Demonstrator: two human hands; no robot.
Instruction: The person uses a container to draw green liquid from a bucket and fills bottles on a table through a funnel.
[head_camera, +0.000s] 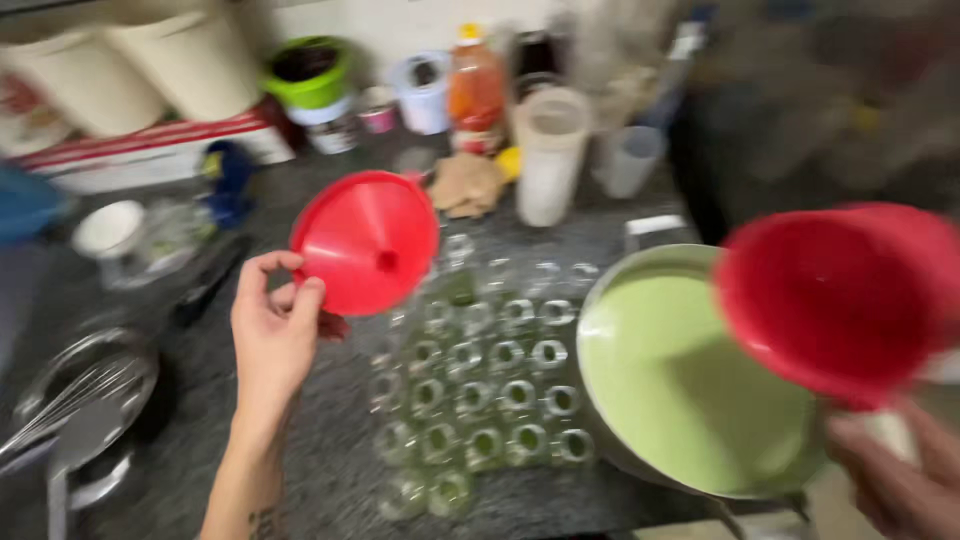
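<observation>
My left hand (272, 330) pinches the rim of a red plastic funnel (367, 240), held tilted above a dark speckled counter (300, 440). Below and to its right stand several small clear glass bottles (480, 380) in rows, some with green liquid inside. My right hand (895, 475) at the lower right grips the handle of a red strainer (835, 295), blurred, which hangs over a large metal pot of pale green liquid (680, 380). The pot sits right beside the bottles.
At the back stand a tall clear measuring jug (548, 155), an orange bottle (476, 90), a green-rimmed container (308, 72), white buckets (190, 60) and small cups. A metal bowl with a whisk (75, 390) sits at the left. A white cup (108, 228) lies nearby.
</observation>
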